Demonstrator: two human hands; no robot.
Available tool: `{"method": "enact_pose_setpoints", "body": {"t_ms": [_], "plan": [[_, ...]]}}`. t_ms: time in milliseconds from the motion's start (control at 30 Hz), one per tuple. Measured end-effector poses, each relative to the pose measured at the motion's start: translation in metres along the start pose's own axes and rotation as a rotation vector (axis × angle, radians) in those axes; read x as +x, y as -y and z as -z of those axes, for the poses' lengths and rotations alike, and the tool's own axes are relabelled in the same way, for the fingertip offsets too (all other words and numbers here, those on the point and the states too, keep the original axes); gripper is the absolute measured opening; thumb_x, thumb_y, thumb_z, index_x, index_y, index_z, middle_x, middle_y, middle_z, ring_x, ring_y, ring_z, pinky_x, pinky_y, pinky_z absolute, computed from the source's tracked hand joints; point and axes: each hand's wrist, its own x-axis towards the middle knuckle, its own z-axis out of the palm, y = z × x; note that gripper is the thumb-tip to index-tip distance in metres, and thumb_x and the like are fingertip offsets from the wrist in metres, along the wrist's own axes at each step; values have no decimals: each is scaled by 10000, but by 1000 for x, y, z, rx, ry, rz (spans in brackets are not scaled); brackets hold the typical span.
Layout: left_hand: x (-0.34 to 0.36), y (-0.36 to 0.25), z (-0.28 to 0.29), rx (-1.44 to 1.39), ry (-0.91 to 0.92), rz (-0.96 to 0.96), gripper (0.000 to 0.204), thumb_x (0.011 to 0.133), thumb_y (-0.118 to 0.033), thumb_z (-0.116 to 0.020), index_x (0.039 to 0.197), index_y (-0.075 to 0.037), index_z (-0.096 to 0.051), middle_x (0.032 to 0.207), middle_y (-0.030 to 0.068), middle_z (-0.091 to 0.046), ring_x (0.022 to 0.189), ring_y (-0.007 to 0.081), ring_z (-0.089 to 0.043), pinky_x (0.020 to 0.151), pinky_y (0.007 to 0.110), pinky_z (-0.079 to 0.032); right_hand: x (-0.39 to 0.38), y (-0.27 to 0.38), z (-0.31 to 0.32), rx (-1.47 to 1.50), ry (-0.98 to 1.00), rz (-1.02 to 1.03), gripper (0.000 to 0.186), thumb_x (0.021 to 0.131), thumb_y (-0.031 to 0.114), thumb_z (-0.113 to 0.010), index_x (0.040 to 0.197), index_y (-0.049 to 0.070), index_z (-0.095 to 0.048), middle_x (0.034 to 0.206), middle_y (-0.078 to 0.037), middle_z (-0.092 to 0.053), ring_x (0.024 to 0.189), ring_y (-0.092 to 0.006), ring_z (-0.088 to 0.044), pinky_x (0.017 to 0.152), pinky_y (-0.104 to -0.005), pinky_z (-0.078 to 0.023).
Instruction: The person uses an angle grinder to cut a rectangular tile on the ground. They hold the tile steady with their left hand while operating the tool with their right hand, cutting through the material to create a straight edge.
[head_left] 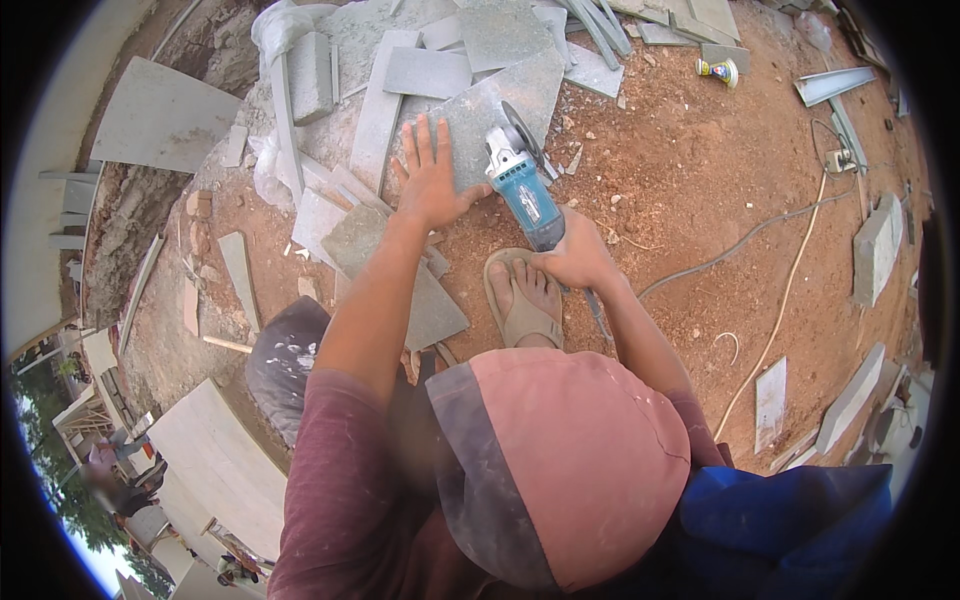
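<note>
A flat grey stone slab [490,110] lies on red dirt ground [690,190]; the left hand [430,180] presses open on it, the right hand [575,255] grips a blue angle grinder [522,185] whose disc meets the slab's edge, a sandalled foot [525,300] just below

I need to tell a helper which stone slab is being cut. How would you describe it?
Find the heap of grey stone pieces on red dirt. The slab lies at its near edge, under the left hand. Only it meets the blue angle grinder.
</note>
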Motion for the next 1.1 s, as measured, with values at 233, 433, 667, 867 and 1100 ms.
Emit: {"method": "enact_pose_setpoints", "body": {"t_ms": [233,433,667,867,1100], "plan": [[-3,-5,8,-46,19,2,1403,816,-672,-840,1763,-92,18,1824,228,129,1673,449,163,1286,750,-84,3,4,3,-9,17,-35,664,682,252,-912,1211,-56,-656,1141,-304,-746,1122,-465,-724,981,-488,-568],[-3,-4,7,-58,8,2,1406,813,-665,-845,1762,-88,16,1824,233,123,1673,455,157,1282,755,-85,8,7,3,-14,15,-26,677,679,255,-894,1225,-63,-651,1129,-301,-745,1102,-459,-726,979,-482,-568],[-3,-4,7,-60,1,-3,1418,807,-669,-850,1761,-85,20,1824,234,117,1674,455,154,1280,757,-86,14,11,2,-17,-1,-40,674,678,249,-858,1239,-63,-652,1105,-285,-748,1074,-445,-730,978,-469,-564],[-4,-4,6,-71,-12,-7,1421,800,-664,-856,1761,-86,17,1822,242,117,1674,458,153,1278,759,-87,21,15,2,-14,2,-6,681,681,255,-840,1243,-80,-647,1130,-320,-741,1106,-469,-727,983,-485,-574],[-3,-2,3,-79,-26,-16,1423,789,-659,-865,1761,-82,-1,1821,245,118,1673,462,153,1271,769,-89,32,9,-1,29,-5,43,693,673,267,-846,1241,-78,-650,1146,-310,-744,1119,-460,-727,993,-483,-572]]}}
